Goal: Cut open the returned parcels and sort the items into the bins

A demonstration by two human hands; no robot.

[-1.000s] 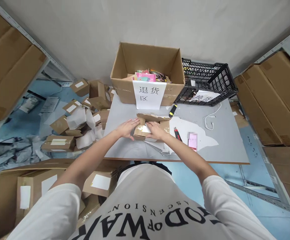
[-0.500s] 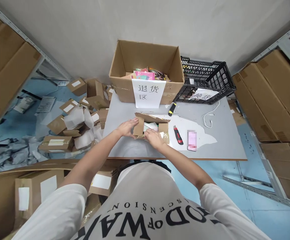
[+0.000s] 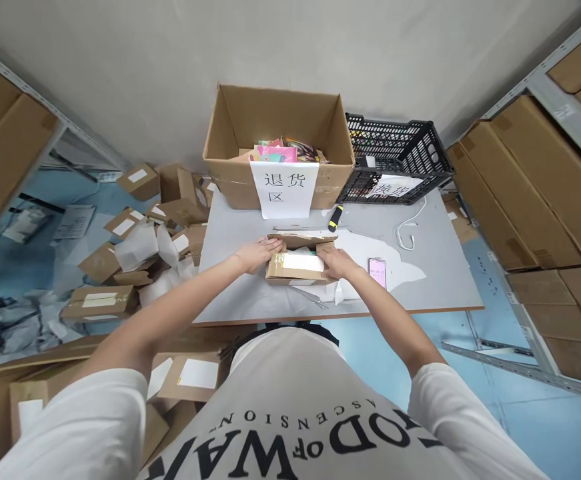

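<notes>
A small cardboard box (image 3: pixel 276 272) with its top flaps raised lies near the front of the grey table. White wrapping shows inside, and a white label (image 3: pixel 303 262) is on its near flap. My left hand (image 3: pixel 263 253) grips the box's left end, fingers over the upper edge. At the opposite end, my right hand (image 3: pixel 339 263) has its fingers bent around the side and flap. The contents under the wrapping are mostly hidden.
A large cardboard box (image 3: pixel 225 181) with a paper sign and colourful packets stands behind, beside a black plastic crate (image 3: pixel 395 163). A yellow-black cutter (image 3: pixel 335 218), a white cable (image 3: pixel 406 247) and a phone (image 3: pixel 377 272) lie on the table (image 3: pixel 450 287). Opened boxes (image 3: pixel 103 303) crowd the left floor.
My right hand has moved from the box's near middle to its right end. The labelled near flap now shows upright. The red-black cutter right of the box is no longer visible.
</notes>
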